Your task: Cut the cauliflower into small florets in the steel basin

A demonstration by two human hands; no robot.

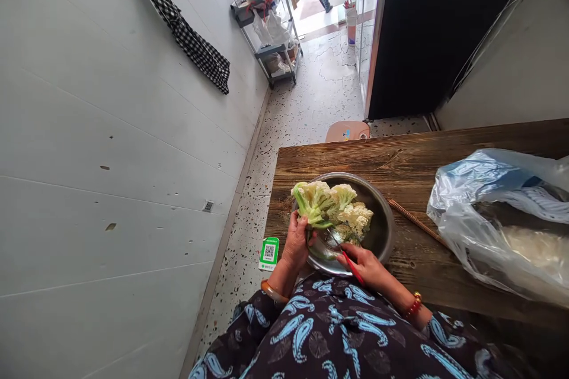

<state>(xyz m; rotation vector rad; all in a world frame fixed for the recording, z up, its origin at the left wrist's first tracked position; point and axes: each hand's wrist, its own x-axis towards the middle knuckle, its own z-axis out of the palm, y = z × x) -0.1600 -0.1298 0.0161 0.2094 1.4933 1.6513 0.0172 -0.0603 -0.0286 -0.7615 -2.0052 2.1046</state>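
My left hand [297,241] is closed around the green stem of a piece of cauliflower [317,204], holding it over the left side of a round metal bowl [386,219]. In my right hand [367,266] is a red-handled knife [353,267], my fingers wrapped around its handle. Its thin blade points up and left, close to the cauliflower's stem; whether it touches is hard to make out. More cauliflower florets [357,218] lie inside the bowl, partly behind the held piece. The bowl stands at the near left part of the wooden table, against my patterned clothing.
A clear plastic bag [484,213] with pale contents lies on the wooden table [329,160] at right, beside thin brown sticks [415,222]. A green QR card [269,253] is at the table's left edge. Beyond stand a pink stool [347,130] and a loaded cart [271,50].
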